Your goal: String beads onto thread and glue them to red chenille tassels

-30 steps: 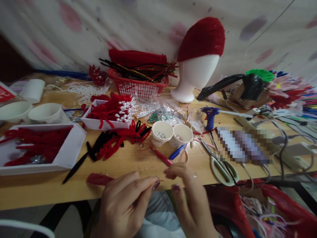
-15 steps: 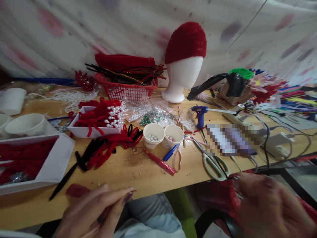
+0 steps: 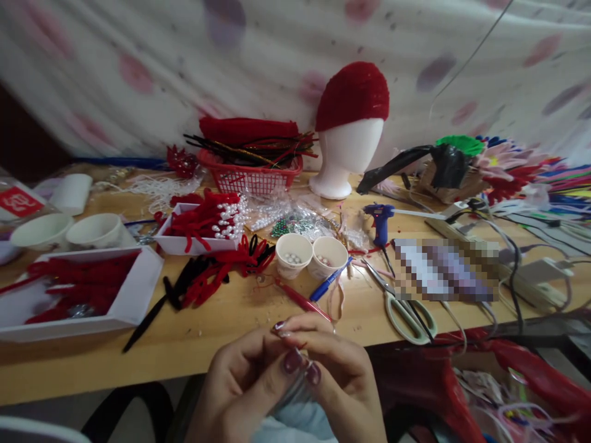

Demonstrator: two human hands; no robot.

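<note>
Both hands meet low in front of the table (image 3: 92,366), above the person's lap, with the fingertips gathered close together. The left hand (image 3: 242,384) has its thumb and fingers pinched closed on a thin red piece (image 3: 303,346), of which only a short tip shows between the two hands. The right hand (image 3: 346,375) curls in from the other side, its thumb tip just beside the left thumb; whether it grips anything I cannot tell — the fingers hide most of that spot.

Just beyond the hands, a red tool (image 3: 299,298) lies slantwise near a blue pen (image 3: 329,282). Behind them, the left cup (image 3: 290,269) and the right cup (image 3: 325,269) sit side by side, small beads in each. Scissors (image 3: 388,294) lie to the right, nearer the table's front edge than the blue glue gun (image 3: 381,226). Farther back, a red basket (image 3: 256,181) stands beside a white head form (image 3: 349,147) wearing a red cap (image 3: 354,97).
</note>
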